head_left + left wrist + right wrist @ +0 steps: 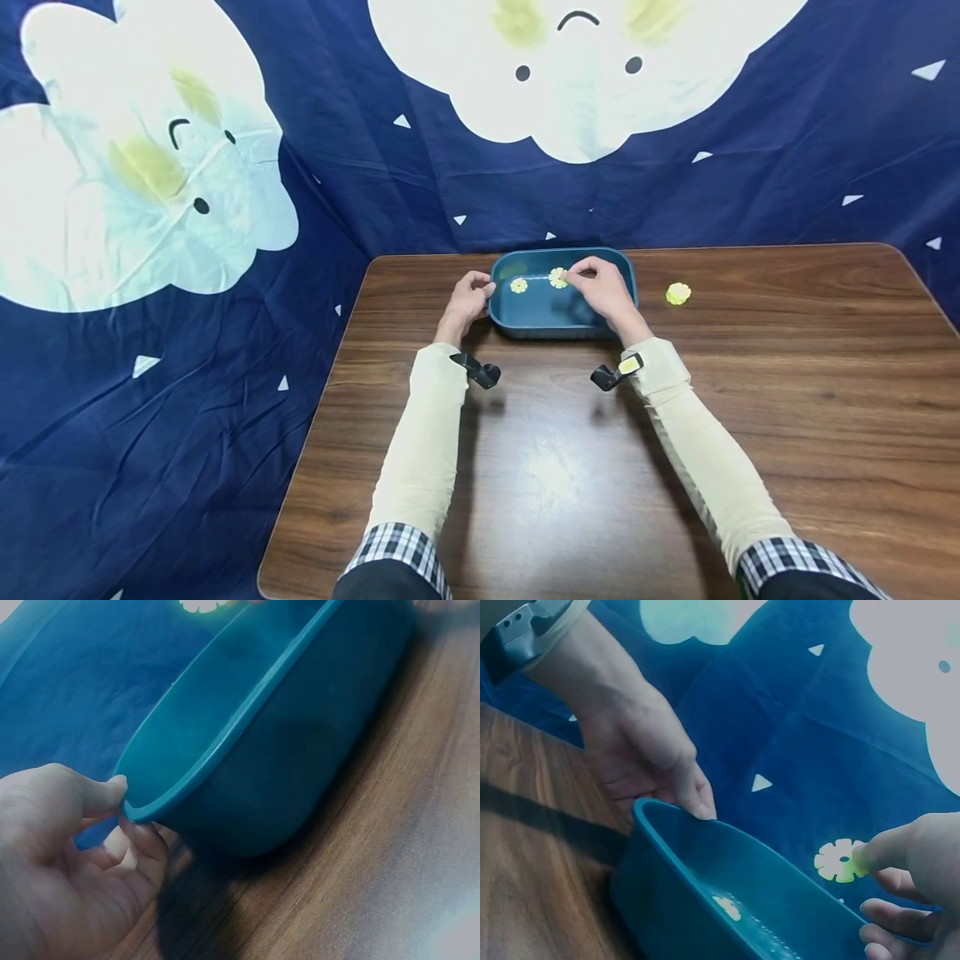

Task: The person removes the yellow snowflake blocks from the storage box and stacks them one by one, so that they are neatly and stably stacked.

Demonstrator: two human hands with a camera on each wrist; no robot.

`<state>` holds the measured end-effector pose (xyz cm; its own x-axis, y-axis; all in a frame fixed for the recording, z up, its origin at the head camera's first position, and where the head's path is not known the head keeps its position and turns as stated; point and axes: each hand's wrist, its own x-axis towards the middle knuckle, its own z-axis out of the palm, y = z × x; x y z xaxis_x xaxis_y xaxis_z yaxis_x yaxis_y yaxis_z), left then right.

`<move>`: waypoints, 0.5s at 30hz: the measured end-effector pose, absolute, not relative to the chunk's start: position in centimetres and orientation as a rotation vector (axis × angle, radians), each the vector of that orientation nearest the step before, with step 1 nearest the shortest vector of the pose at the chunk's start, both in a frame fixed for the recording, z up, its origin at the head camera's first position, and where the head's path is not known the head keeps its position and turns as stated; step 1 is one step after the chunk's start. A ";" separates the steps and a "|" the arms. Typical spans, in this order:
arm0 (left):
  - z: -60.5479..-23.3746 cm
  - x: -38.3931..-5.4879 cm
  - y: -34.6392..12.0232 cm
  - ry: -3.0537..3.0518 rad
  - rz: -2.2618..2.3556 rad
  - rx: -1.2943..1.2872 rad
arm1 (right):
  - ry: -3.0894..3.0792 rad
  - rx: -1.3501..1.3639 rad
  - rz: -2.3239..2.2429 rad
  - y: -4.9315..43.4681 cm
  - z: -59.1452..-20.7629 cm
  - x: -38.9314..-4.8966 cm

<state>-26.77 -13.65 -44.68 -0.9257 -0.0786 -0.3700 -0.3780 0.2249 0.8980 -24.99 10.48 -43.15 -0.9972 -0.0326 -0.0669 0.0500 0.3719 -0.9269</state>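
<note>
A teal plastic basin stands at the back of the table. My left hand pinches its left end, the thumb on top of the rim and fingers curled below it in the left wrist view. Over the basin, my right hand holds a pale yellow flower-shaped disc by its edge between thumb and finger. The disc has notched petals and a small hole in the middle. Inside the basin, towards the left, lies another yellow flower-shaped disc.
To the right of the basin, several yellow-green flower discs lie in a small pile on the brown wooden table. A dark blue cloth with white clouds hangs behind and to the left.
</note>
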 end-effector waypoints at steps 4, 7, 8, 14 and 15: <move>-44.6 -26.7 -13.6 2.262 1.745 -0.435 | 2.530 0.051 -1.774 11.4 -43.2 -24.8; -44.6 -26.7 -13.6 2.266 1.741 -0.434 | 2.515 0.088 -1.815 12.1 -43.3 -24.8; -44.5 -26.7 -13.6 2.269 1.738 -0.431 | 2.513 0.100 -1.825 12.4 -43.3 -24.8; -44.4 -26.7 -13.6 2.269 1.732 -0.424 | 2.483 0.183 -1.905 14.0 -43.3 -24.6; -44.4 -26.7 -13.6 2.269 1.729 -0.425 | 2.474 0.196 -1.922 14.3 -43.3 -24.6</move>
<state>-26.69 -13.55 -44.42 -0.9244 -0.0755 -0.3740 -0.3806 0.2502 0.8902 -24.60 14.29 -43.35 -0.9922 0.0971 -0.0785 0.1001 0.2424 -0.9650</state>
